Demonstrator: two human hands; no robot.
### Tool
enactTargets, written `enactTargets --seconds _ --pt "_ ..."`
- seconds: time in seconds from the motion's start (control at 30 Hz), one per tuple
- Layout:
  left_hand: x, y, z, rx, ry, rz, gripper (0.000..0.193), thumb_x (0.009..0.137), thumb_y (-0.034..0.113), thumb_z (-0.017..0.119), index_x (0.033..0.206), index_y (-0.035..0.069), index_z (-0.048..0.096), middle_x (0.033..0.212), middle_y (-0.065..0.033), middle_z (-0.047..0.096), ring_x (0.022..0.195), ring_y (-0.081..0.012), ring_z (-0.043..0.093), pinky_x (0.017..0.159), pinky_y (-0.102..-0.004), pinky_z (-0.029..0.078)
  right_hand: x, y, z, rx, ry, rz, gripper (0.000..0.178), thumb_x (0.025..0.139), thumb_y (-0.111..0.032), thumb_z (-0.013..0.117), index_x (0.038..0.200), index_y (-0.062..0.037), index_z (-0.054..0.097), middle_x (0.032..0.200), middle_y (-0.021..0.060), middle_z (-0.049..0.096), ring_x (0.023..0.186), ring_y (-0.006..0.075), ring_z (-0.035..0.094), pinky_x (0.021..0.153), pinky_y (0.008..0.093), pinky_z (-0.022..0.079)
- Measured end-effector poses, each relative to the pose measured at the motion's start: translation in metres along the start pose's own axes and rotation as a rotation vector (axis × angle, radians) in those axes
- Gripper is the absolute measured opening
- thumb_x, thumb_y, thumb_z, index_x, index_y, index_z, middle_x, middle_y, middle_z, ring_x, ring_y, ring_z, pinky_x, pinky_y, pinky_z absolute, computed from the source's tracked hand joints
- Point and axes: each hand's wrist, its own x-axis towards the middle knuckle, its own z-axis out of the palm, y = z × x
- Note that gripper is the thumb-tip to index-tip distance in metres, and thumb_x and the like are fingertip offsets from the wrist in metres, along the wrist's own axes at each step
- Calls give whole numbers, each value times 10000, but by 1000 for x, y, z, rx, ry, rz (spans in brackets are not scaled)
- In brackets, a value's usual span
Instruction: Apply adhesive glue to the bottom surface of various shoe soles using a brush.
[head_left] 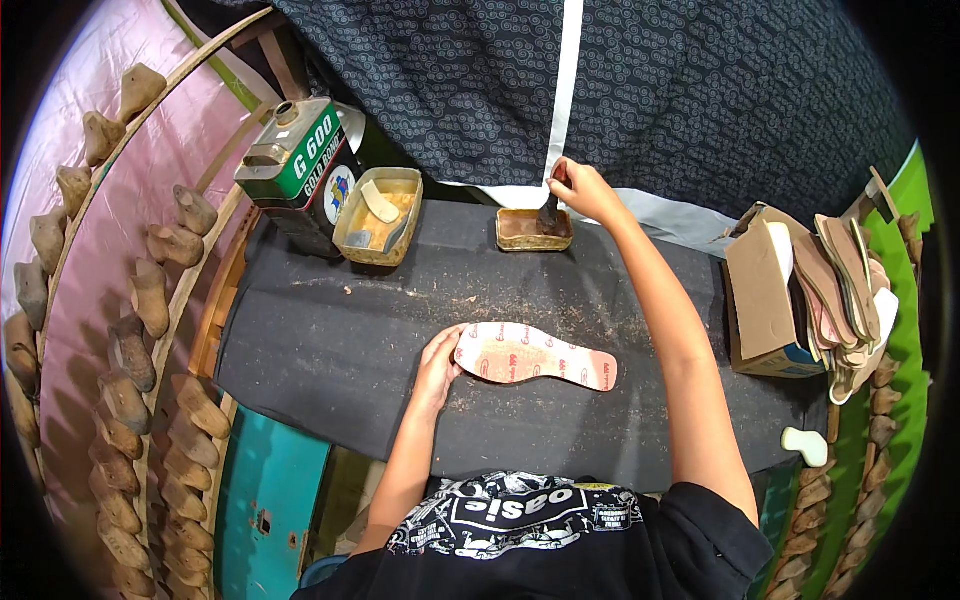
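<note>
My left hand (436, 368) grips the heel-side left end of a shoe insole (535, 355), pale pink with red printing. The insole lies level, its narrower end pointing right; whether it touches the table I cannot tell. At the far middle of the table, my right hand (588, 192) pinches the top of a dark brush (549, 212). Its lower end is down in a small rectangular tin (533, 244) with brownish contents. The brush's bristles are partly hidden by the tin's rim.
Black cloth covers the table (330, 330), with scattered crumbs. Back left stand a metal can (300, 165) and an open yellowish container (380, 255) with scraps. A cardboard box (765, 300) of insoles stands right, beside a white piece (805, 446). Wooden shoe lasts (150, 298) line racks on both sides.
</note>
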Motion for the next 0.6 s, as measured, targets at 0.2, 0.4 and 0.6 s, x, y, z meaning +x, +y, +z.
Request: enactTargets --seconds 0.2,0.4,0.6 --pt "-1 0 -1 2 13 -10 260 846 206 432 1036 41 499 972 -40 550 886 -115 525 739 -261 435 -4 2 -10 54 87 7 213 732 -186 544 781 15 496 622 142 544 572 233 545 555 318 418" --pt "0 0 -2 12 17 -12 259 844 210 437 1031 44 504 976 -37 548 889 -113 523 746 -261 429 -15 4 -10 308 342 162 173 755 -172 548 766 -4 505 569 58 533 492 99 512 463 243 406" --pt "0 -2 0 8 13 -3 251 845 205 438 1024 45 511 967 -32 553 887 -109 523 750 -252 424 -33 15 -9 342 374 198 167 766 -166 550 760 -7 498 582 29 528 487 75 504 445 207 405"
